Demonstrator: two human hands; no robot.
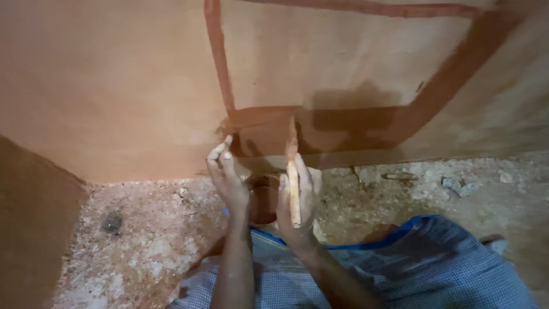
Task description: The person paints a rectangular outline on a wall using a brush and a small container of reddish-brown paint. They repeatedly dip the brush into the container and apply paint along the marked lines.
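A small round bowl (264,203) sits half hidden between my wrists — its contents I cannot make out. My right hand (298,203) grips a thin, paint-smeared stick (293,177), its tip on the dark red band (354,123) low on the wall (114,86); my left hand (227,177) lies loose, fingertips touching the band's left corner.

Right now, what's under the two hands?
A small reddish-brown bowl sits on the speckled floor between the left hand and right hand. The hands cover its rim; contents can't be seen.
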